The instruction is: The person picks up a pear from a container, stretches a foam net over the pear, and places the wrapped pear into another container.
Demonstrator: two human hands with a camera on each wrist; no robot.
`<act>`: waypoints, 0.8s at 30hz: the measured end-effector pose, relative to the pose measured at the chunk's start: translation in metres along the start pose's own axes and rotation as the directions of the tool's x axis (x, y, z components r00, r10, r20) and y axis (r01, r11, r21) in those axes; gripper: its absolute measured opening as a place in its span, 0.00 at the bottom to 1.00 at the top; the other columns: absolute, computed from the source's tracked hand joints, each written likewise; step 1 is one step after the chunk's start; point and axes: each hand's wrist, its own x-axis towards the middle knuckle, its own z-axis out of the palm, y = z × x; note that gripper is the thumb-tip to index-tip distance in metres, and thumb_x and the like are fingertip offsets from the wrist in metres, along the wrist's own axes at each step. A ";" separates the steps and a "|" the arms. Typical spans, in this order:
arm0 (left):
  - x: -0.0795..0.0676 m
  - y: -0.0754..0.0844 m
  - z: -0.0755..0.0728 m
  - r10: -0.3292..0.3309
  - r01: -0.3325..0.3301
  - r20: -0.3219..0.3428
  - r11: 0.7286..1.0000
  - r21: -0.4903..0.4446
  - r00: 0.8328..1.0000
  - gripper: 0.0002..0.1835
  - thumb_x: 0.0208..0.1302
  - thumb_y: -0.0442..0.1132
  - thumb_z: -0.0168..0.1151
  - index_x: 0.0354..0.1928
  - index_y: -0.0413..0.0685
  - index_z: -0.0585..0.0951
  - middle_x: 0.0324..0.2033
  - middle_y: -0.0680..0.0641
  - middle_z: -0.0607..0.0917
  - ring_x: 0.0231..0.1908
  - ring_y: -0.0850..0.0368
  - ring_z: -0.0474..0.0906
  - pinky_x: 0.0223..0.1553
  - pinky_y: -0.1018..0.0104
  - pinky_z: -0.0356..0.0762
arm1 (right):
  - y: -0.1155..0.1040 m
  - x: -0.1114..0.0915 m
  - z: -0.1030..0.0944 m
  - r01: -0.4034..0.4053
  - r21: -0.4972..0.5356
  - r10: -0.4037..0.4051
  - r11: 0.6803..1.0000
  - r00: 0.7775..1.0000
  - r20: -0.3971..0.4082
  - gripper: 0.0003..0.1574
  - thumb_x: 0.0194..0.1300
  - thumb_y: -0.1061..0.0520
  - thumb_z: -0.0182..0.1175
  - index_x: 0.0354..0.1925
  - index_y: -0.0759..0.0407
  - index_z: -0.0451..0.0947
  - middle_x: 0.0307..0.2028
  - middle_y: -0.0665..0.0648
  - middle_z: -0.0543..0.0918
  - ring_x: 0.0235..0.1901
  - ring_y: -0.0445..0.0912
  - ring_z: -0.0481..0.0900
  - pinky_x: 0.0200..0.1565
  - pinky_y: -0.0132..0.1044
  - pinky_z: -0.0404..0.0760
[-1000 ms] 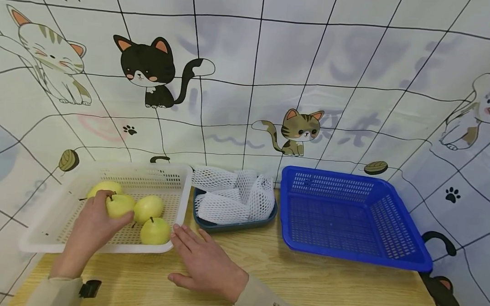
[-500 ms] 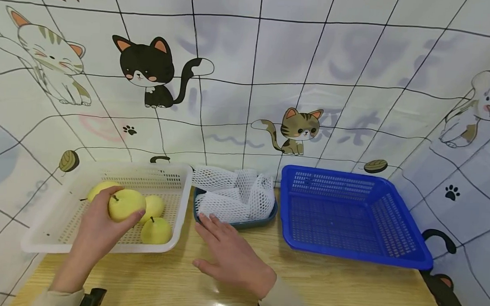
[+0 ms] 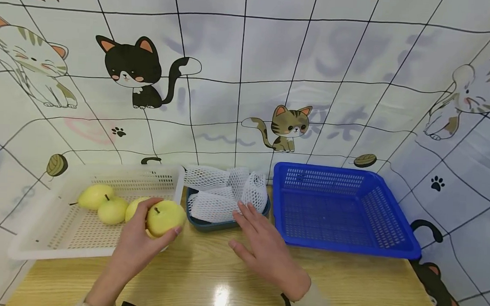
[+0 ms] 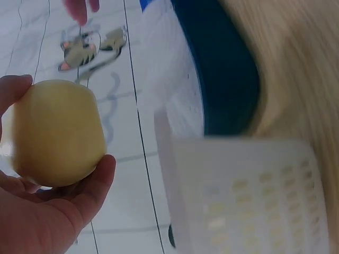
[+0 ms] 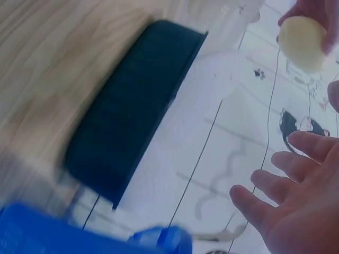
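My left hand (image 3: 136, 246) grips a yellow-green pear (image 3: 166, 218) above the right front corner of the white basket (image 3: 68, 254). In the left wrist view the held pear (image 4: 59, 132) sits between thumb and fingers. Behind that hand, other pears (image 3: 113, 210) lie in the white basket, one partly hidden by the fingers. My right hand (image 3: 271, 252), fingers extended, hovers at the front of the dark teal tray (image 3: 213, 225), which holds white foam fruit nets (image 3: 214, 204). In the right wrist view the right hand (image 5: 302, 196) holds nothing.
A blue basket (image 3: 328, 218) stands on the right of the wooden table (image 3: 198, 283), beside the teal tray. Behind everything rises a backdrop (image 3: 225, 47) printed with cats. The white basket's right wall adjoins the tray.
My left hand has lifted the pear from among the others and carried it right. My right hand has moved right, from the white basket's corner to the tray's front.
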 end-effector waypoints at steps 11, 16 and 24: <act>-0.021 0.004 0.064 0.204 -0.203 0.087 0.979 -0.019 0.975 0.39 0.49 0.43 0.83 0.63 0.50 0.74 0.55 0.49 0.77 0.48 0.57 0.76 0.47 0.56 0.80 | 0.021 -0.023 -0.011 0.000 -0.040 -0.005 0.999 0.992 -0.125 0.38 0.81 0.37 0.48 0.72 0.62 0.70 0.76 0.62 0.65 0.74 0.62 0.63 0.66 0.62 0.70; -0.030 -0.001 0.093 0.213 -0.206 0.156 0.977 -0.057 0.965 0.39 0.47 0.43 0.85 0.63 0.51 0.77 0.53 0.53 0.76 0.49 0.58 0.76 0.48 0.56 0.80 | 0.025 -0.029 -0.012 -0.054 -0.001 0.053 0.999 0.993 -0.107 0.36 0.79 0.41 0.54 0.74 0.59 0.69 0.78 0.58 0.61 0.76 0.60 0.60 0.66 0.63 0.69; -0.040 -0.007 0.121 0.214 -0.202 0.277 0.977 -0.069 0.937 0.40 0.45 0.46 0.86 0.62 0.49 0.78 0.52 0.51 0.77 0.51 0.52 0.79 0.50 0.53 0.82 | 0.030 -0.041 -0.010 -0.076 -0.005 0.075 0.997 0.990 -0.116 0.34 0.77 0.44 0.58 0.72 0.59 0.72 0.76 0.59 0.66 0.75 0.57 0.62 0.66 0.62 0.70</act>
